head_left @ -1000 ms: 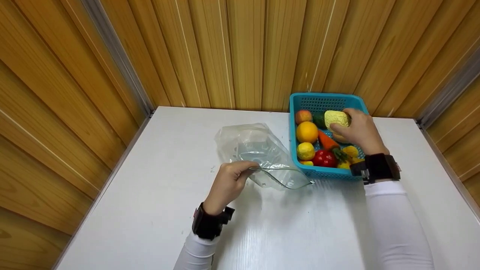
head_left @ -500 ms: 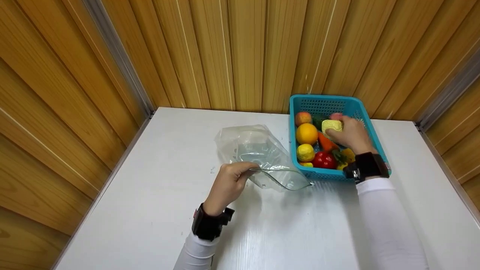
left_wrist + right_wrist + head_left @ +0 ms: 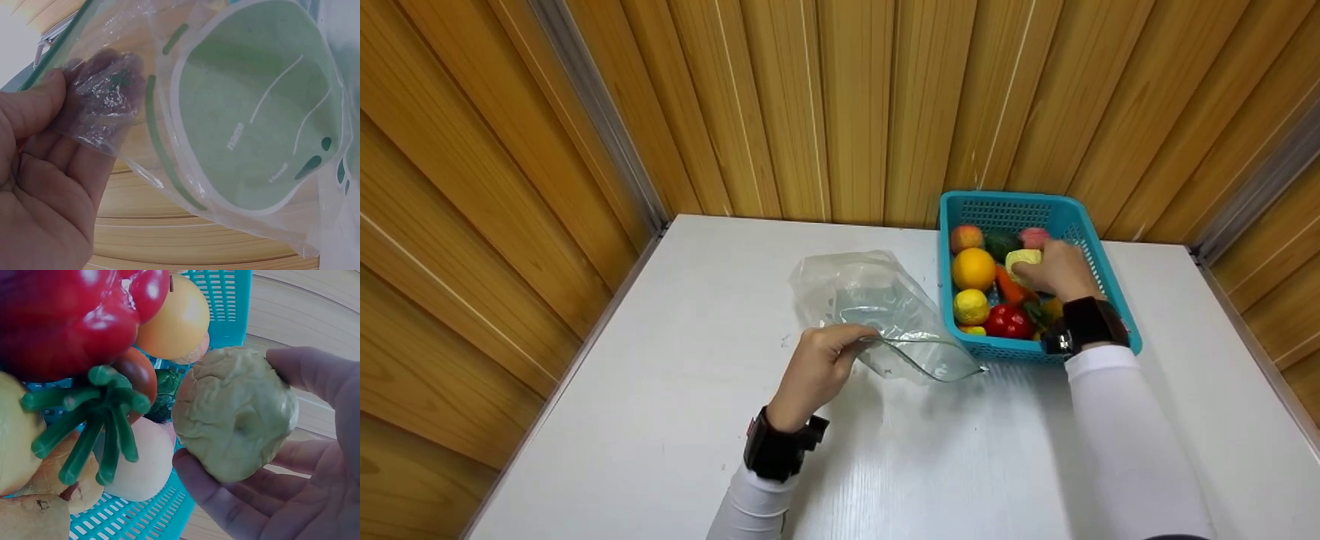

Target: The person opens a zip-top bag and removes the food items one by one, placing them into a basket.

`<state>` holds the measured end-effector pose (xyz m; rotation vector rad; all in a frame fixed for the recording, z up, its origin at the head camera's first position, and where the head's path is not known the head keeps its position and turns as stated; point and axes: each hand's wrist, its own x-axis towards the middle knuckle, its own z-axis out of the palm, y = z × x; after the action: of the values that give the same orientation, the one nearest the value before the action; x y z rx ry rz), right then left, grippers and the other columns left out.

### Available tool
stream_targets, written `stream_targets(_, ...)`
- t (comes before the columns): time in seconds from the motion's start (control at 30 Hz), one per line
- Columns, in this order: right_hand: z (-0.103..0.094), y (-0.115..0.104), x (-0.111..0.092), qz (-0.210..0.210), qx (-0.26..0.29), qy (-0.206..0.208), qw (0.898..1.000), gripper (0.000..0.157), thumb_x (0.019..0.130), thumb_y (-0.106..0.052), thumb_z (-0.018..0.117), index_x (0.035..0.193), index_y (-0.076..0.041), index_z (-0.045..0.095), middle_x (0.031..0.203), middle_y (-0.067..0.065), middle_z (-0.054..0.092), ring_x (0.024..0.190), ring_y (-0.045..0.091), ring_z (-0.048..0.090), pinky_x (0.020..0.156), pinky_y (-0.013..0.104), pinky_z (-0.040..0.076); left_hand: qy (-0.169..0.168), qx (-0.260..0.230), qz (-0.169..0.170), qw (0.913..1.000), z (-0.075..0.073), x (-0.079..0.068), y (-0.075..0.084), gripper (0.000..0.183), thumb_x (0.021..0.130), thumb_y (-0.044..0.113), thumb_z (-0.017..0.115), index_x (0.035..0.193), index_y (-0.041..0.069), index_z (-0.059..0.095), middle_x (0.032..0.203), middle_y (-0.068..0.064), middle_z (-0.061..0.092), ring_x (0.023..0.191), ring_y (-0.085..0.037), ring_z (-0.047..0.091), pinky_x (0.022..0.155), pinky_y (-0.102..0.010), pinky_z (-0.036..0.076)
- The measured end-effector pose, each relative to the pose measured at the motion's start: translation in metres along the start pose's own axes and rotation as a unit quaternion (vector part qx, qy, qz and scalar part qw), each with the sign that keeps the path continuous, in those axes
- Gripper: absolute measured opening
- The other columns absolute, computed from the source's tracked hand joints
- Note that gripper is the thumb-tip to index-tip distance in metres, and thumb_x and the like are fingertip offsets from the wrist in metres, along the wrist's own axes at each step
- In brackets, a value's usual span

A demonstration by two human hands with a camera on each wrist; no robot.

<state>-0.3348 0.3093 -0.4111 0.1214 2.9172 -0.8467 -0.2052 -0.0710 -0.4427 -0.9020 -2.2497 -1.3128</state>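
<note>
My left hand [image 3: 821,367] pinches the rim of a clear zip-top bag [image 3: 877,289] between thumb and fingers. The bag lies on the white table, its mouth partly parted towards the right. In the left wrist view, fingers show through the film beside a green printed label [image 3: 259,112]. Over the right part of a blue basket [image 3: 949,225], my right hand [image 3: 1065,270] grips a pale yellow, wrinkled, roundish fruit [image 3: 236,413]. Its thumb and fingers sit on opposite sides of it. Whether the fruit touches those below cannot be told.
In the basket lie an orange [image 3: 973,268], a red pepper [image 3: 1009,321], a carrot [image 3: 1011,285] with a green top, a peach-coloured fruit [image 3: 967,238], a yellow fruit [image 3: 971,306] and a pink one [image 3: 1034,238]. Wood-patterned panels [image 3: 847,112] stand behind the table.
My right hand has moved down and slightly left with the yellow fruit, uncovering the pink fruit behind it. The left hand and bag have stayed put.
</note>
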Motion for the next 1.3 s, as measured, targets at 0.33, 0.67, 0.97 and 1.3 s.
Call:
stream_targets(0.33,-0.002,0.002,0.002,0.004,-0.017,-0.015,1.000,0.055,0.107,-0.031,0.067,0.129,0.018,0.055,0.107,0.028,0.057,0.093,0.038,0.059,0.067,0.029,0.049,0.001,0.008,0.006,1.0000,0.000,0.000,0.000,0.013,0.098,-0.005,0.073,0.106,-0.002,0.084,0.104,-0.015,0.085,0.098,-0.030,0.084,0.090,-0.037,0.068)
stream_targets(0.67,-0.004,0.000,0.000,0.019,-0.016,-0.029,0.999,0.066,0.109,-0.035,0.061,0.143,0.021,0.049,0.120,0.033,0.054,0.105,0.045,0.055,0.088,0.045,0.053,0.001,0.002,0.011,0.9999,0.001,0.000,0.000,0.014,0.098,-0.005,0.073,0.108,-0.006,0.083,0.106,-0.018,0.085,0.098,-0.032,0.084,0.090,-0.037,0.069)
stream_targets(0.97,-0.010,-0.010,-0.005,-0.008,-0.026,-0.007,1.000,0.062,0.109,-0.033,0.061,0.145,0.017,0.051,0.125,0.035,0.058,0.109,0.046,0.055,0.093,0.050,0.055,0.002,0.002,0.012,0.9999,0.000,0.000,0.001,0.014,0.098,-0.005,0.073,0.108,-0.004,0.083,0.106,-0.017,0.085,0.098,-0.032,0.084,0.091,-0.037,0.069)
stream_targets(1.3,-0.022,-0.032,-0.031,-0.100,-0.031,0.110,0.988,0.060,0.108,-0.026,0.058,0.146,0.020,0.052,0.126,0.043,0.061,0.105,0.053,0.059,0.090,0.066,0.056,-0.003,-0.001,-0.001,1.0000,0.001,0.000,-0.001,0.014,0.098,-0.006,0.073,0.108,-0.006,0.083,0.106,-0.017,0.085,0.098,-0.032,0.084,0.089,-0.037,0.069)
